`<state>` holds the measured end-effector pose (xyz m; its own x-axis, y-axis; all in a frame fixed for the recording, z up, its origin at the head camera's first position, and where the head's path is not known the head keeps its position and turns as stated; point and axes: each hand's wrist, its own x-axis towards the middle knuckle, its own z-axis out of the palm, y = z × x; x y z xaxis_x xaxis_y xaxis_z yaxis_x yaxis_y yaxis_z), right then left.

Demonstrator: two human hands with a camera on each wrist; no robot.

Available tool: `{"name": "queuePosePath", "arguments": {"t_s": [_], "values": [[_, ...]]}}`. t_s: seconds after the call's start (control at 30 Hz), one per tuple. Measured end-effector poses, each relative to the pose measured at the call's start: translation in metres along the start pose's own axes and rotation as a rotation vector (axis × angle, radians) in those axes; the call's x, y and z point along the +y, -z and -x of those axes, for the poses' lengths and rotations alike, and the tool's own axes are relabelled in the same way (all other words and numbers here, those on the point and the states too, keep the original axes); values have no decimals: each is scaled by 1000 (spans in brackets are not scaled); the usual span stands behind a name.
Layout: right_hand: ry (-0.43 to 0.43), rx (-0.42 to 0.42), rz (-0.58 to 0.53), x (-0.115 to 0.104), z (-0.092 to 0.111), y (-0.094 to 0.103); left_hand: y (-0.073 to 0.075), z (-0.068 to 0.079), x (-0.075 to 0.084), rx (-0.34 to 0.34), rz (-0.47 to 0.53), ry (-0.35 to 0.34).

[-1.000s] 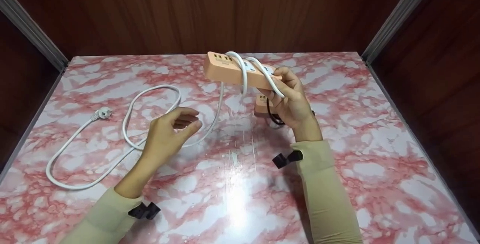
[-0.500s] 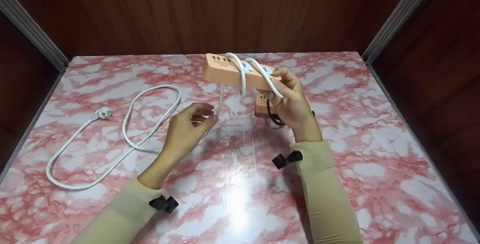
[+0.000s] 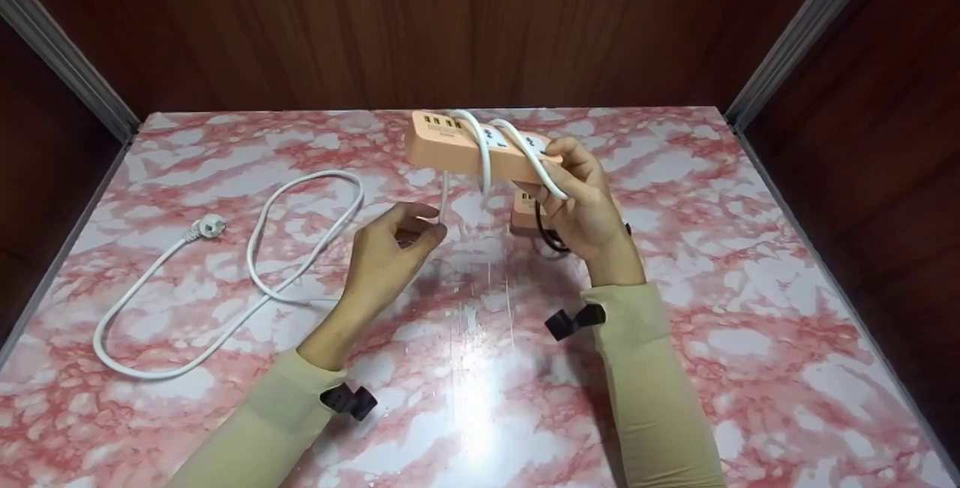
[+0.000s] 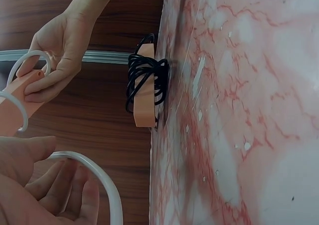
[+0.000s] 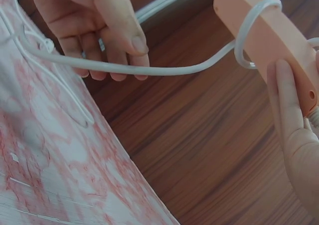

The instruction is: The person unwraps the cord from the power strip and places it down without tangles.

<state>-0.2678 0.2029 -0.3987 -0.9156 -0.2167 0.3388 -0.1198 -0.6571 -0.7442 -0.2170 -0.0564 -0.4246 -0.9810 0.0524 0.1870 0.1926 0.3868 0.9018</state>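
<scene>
My right hand (image 3: 585, 203) grips one end of a peach power strip (image 3: 450, 150), holding it above the table. A white power cord (image 5: 164, 71) is wound around the strip in loose turns. My left hand (image 3: 390, 248) is below the strip's left end, its fingers curled loosely round the hanging cord. In the right wrist view, the cord crosses the fingers of the left hand (image 5: 94, 25), with the thumb just above it. At the left, the cord lies in loops on the table and ends in a white plug (image 3: 212, 226).
A second peach power strip (image 4: 145, 105), wrapped in black cord (image 4: 144, 78), stands on the table behind my right hand. Wooden panels (image 3: 450, 30) close off the back and sides of the pink marbled table (image 3: 750, 338).
My left hand has moved right to the hanging white cord and curled its fingers round it. The right hand and strip have stayed nearly in place, the strip's left end dipping slightly.
</scene>
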Motion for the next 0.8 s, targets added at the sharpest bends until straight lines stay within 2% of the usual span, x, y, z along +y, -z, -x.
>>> {"name": "queuePosePath", "arguments": {"t_s": [0.33, 0.57, 0.8], "values": [[0, -5, -1, -2, 1, 0, -1, -1, -3, 19, 1, -17], [1, -6, -8, -3, 2, 0, 2, -2, -5, 17, 31, 1], [11, -28, -32, -3, 3, 2, 7, -4, -7, 60, 29, -30]]}}
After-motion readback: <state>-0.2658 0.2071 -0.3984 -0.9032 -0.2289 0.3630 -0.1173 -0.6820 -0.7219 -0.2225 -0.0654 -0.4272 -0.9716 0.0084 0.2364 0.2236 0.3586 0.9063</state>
